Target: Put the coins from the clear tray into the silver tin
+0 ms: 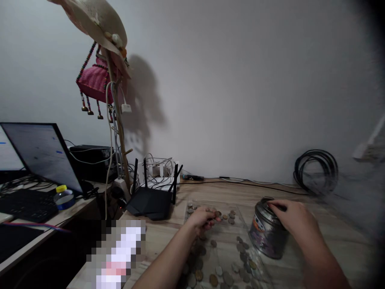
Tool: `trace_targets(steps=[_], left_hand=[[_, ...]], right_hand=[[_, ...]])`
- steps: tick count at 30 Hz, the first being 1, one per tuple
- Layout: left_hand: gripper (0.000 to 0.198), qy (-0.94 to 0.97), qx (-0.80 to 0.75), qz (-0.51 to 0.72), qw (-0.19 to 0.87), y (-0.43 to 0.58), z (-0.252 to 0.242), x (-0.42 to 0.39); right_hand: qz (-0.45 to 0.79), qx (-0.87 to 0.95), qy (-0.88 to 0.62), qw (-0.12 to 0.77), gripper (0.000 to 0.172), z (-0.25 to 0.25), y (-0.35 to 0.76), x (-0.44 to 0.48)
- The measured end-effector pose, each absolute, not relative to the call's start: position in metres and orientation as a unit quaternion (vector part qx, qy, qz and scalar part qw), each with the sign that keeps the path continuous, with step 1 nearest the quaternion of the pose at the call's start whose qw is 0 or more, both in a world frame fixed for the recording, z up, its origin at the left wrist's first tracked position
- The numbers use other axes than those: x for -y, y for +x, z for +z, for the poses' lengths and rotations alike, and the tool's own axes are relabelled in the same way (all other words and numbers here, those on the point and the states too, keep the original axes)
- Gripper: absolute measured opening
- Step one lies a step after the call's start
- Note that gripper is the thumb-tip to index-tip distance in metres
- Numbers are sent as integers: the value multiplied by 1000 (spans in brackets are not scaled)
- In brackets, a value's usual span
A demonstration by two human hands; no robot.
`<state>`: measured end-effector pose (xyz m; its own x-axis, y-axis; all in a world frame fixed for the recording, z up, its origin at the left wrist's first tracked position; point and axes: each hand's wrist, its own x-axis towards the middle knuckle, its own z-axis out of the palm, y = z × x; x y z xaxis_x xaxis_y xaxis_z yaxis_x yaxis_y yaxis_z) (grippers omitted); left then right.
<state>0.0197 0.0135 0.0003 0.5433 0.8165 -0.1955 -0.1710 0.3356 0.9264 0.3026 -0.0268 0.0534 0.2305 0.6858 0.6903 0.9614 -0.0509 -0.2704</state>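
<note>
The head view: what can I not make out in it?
In the head view:
Tin: inside hidden by its wall; print blurred.
Left hand: palm hidden by the hand itself.
Right hand: whatever it may pinch, hidden by its fingers.
Coins: some cut off by bottom edge.

Coins [213,279] — some cut off below, hat [104,25] cropped above

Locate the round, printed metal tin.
In the head view, the tin stands just right of the loose metal coins on the pale wooden table, the right hand at its top.
</note>
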Motion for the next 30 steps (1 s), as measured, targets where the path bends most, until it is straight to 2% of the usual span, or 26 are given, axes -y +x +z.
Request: trace_targets(steps=[2,4,6,9,12,17,21,26,28,30], left_hand=[[18,474,-349,333,737,20,1,-13],[22,480,-352,330,733,20,2,-11],[24,494,-352,327,724,21,3,-9],[23,525,-339,330,707,22,3,-5],[20,538,-336,345,692,23,1,-3],[21,522,-325,322,720,22,3,-4],[19,487,-311,316,753,20,7,-4],[11,432,-312,314,786,20,6,-7],[11,405,-325,310,796,20,4,-9],[11,373,-345,307,805,20,4,-11]], right_hand=[[-232,584,-681,377,28,60,289,31],[-262,580,-633,440,30,65,265,36],[-228,620,-579,478,28,63,234,39],[-78,725,-562,391,27,47,187,39],[12,767,-567,301,28,29,158,33],[63,776,-557,291,27,21,155,27],[20,758,-556,342,25,31,171,30],[-150,618,-611,472,28,63,224,44],[-188,550,-684,441,29,71,249,47],[-168,522,-752,366,28,71,271,44]])
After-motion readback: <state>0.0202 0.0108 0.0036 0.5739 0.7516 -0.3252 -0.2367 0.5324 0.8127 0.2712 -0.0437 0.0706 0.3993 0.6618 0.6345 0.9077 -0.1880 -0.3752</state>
